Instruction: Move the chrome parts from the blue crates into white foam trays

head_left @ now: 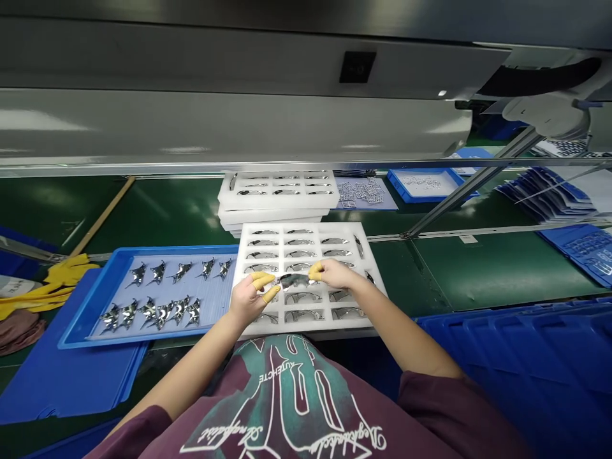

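Between my two hands is a shiny, curved chrome trim piece (294, 280), held over a white foam tray (370, 306). My left hand (251, 296), with yellow finger cots, pinches its left end. Yellow cots also cover fingertips of my right hand (332, 273), which grips the right end. Similar chrome pieces (305, 298) lie in rows of slots in the foam. To the left, a blue tray (115, 271) carries two rows of spiky, shiny metal parts (165, 312).
Behind the foam tray stands a stack of white foam trays (277, 203). A metal strut (471, 182) slants up at the right, and a long lamp housing (229, 127) hangs low overhead. Yellow gloves (67, 271) lie far left. Blue crates (526, 344) stand at the right.
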The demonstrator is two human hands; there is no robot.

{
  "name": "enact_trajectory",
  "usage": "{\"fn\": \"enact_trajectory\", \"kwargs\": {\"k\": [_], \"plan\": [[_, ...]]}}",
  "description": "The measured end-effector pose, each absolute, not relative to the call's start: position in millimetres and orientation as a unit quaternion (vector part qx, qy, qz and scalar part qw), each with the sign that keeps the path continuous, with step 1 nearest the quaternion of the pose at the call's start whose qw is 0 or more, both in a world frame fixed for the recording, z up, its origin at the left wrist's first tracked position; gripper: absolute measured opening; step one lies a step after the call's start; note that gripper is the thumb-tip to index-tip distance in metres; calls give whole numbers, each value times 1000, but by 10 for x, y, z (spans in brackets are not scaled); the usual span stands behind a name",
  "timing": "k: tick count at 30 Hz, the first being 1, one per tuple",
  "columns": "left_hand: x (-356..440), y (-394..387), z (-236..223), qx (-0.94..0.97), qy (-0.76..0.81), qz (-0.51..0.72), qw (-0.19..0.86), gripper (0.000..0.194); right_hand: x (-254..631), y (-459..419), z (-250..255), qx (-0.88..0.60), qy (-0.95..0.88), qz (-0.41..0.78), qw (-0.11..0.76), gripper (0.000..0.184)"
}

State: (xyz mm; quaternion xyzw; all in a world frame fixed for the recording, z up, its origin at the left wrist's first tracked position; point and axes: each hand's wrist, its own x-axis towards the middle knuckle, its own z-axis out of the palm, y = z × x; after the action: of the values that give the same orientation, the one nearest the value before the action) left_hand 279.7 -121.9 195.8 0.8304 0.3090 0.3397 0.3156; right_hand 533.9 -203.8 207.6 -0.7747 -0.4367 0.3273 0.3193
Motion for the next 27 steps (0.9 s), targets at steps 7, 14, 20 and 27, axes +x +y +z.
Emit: {"fn": "enact_trajectory", "kwargs": {"k": [7, 14, 20, 27], "plan": [[2368, -1076, 1569, 763, 520, 277, 265, 48, 6362, -1532, 2186, -845, -403, 151, 318, 13], [2117, -1243, 1308, 639, 630, 163, 410, 47, 6802, -1361, 1837, -872, -410, 164, 211, 17], [2113, -1282, 1329, 593, 652, 178, 437, 43, 6896, -1352, 1728, -863, -453, 156, 162, 18], [2106, -1285, 1311, 582, 660, 190, 435, 42, 6851, -1311, 1677, -878, -449, 121, 113, 17]]}}
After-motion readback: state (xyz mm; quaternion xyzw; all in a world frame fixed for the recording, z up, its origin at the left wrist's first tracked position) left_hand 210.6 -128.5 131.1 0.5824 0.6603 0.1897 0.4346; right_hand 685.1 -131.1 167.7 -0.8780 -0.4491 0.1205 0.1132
